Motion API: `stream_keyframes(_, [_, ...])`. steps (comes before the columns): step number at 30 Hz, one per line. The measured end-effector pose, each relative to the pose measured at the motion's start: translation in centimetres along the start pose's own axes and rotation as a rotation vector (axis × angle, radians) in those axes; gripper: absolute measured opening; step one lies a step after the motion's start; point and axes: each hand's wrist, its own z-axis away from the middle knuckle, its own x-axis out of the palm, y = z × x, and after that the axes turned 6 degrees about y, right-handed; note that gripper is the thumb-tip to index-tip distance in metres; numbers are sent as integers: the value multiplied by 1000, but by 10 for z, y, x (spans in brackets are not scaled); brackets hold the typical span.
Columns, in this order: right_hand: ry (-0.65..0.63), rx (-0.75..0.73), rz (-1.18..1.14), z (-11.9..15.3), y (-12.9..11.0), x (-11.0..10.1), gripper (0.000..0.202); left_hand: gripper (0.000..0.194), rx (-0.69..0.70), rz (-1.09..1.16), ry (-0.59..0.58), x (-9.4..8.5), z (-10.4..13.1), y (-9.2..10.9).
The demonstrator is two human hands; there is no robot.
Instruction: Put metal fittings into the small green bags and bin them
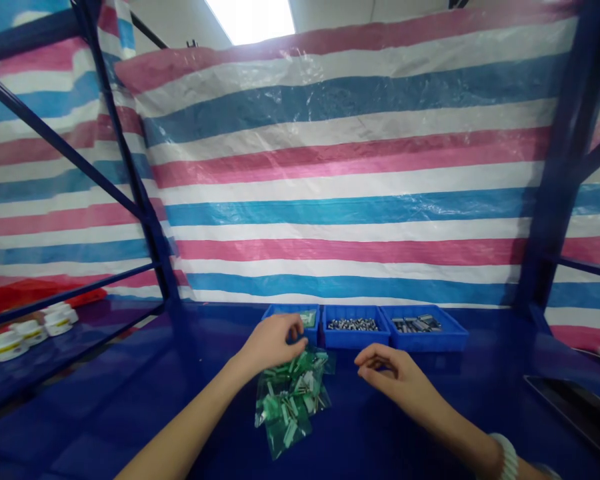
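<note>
Filled bags [290, 407] lie on the desk [350, 437] before the blue boxes [353, 341], where loose parts [353, 325] remain; the left hand [277, 339] and right hand [394, 373] hover near them, fingers loosely parted, apparently empty.

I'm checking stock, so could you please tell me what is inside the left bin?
The left bin shows a greenish packet; the left hand covers part of the inside, hiding anything there.

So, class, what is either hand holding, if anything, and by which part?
Nothing is visibly held: the left hand is by the plastic bags, the right hand apart from them.
</note>
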Motion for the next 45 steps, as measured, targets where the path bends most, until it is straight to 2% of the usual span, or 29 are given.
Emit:
stream_keyframes(5, [-29, -187, 214, 11, -5, 16, 14, 41, 63, -27, -116, -2, 20, 12])
stream_keyframes(11, [-51, -228, 229, 14, -7, 20, 18, 63, 62, 107, -180, -2, 19, 7])
stream_keyframes(13, [-35, -203, 199, 12, -6, 17, 16, 60, 81, 199, -179, 0, 17, 6])
stream_keyframes(15, [-27, -144, 115, 10, -5, 15, 13, 55, 138, 293, -125, 2, 16, 10])
stream_keyframes(17, [-12, -49, -21, 7, -5, 15, 13, 49, 174, 404, -55, 4, 18, 19])
stream_keyframes(19, [21, 74, -180, 6, -5, 16, 25, 43, 160, 541, -25, 6, 21, 34])
stream_keyframes(22, [37, 255, -415, 6, -12, 18, 39, 36, 102, 806, -54, 11, 30, 58])
stream_keyframes(25, [-19, 300, -548, 9, -22, 17, 33, 41, -12, 1028, -51, 21, 40, 73])
stream_keyframes(29, [15, 329, -602, 14, -29, 12, 27, 52, -354, 1360, -65, 32, 44, 76])
stream_keyframes(31, [14, 353, -607, 14, -28, 10, 25, 49, -514, 1474, -61, 33, 43, 75])
stream_keyframes(33, [-28, 339, -582, 14, -25, 8, 22, 39, -594, 1502, -86, 32, 41, 74])
stream_keyframes(35, [-68, 299, -519, 13, -20, 6, 22, 28, -586, 1438, -83, 30, 41, 73])
stream_keyframes(37, [-46, 231, -434, 11, -16, 5, 23, 21, -497, 1308, -36, 29, 40, 73])
stream_keyframes(39, [43, 114, -330, 10, -15, 4, 21, 14, -306, 1130, 81, 27, 42, 73])
stream_keyframes(41, [152, -96, -175, 12, -18, 2, 9, 6, -11, 900, 275, 25, 45, 73])
stream_keyframes(42, [204, -225, -71, 14, -21, 1, 4, 11, 156, 770, 389, 23, 47, 72])
stream_keyframes(45, [341, -617, 230, 23, -31, -1, 19, 24, 618, 403, 667, 18, 54, 67])
